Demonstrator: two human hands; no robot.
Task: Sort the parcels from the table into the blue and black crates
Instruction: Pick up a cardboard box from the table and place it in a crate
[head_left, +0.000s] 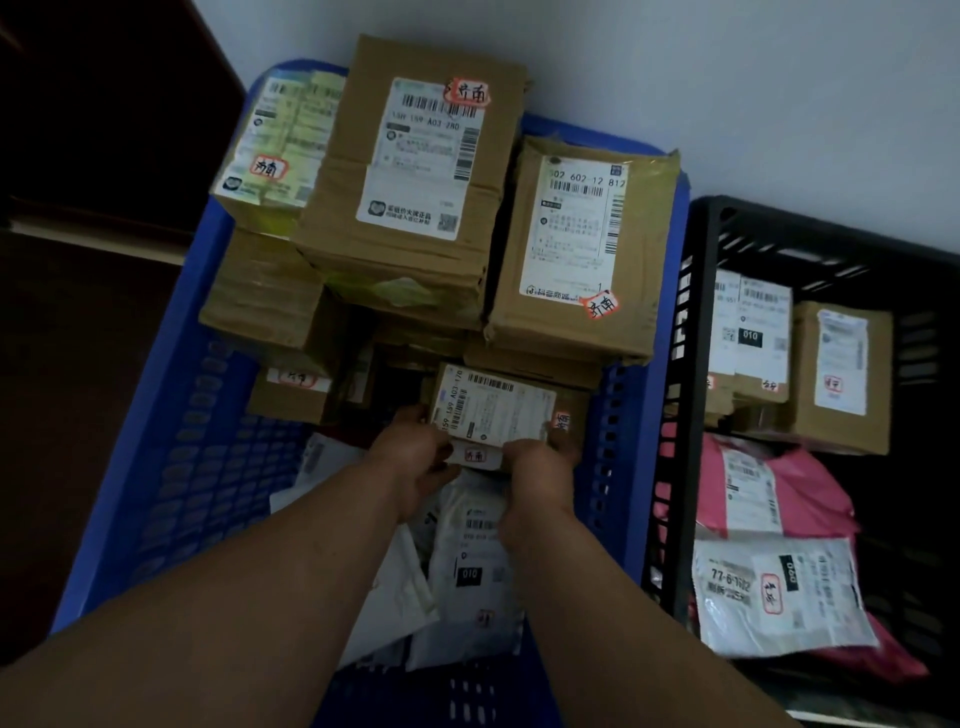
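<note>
The blue crate (171, 467) in front of me is stacked high with brown cardboard parcels (410, 171), with white mailer bags (467, 566) at its near end. Both my hands are down inside it. My left hand (415, 457) and my right hand (535, 467) each grip one side of a small brown box with a white label (493, 410), low in the crate's middle. A smaller white-labelled parcel (475, 456) lies just under the box between my hands. The black crate (691, 415) stands to the right, holding cardboard boxes (841, 374), a pink bag (789, 493) and a white bag (779, 587).
A pale wall runs behind both crates. Dark furniture (104, 156) stands to the left of the blue crate. The two crates touch side by side, the blue crate's stack rising well above its rim.
</note>
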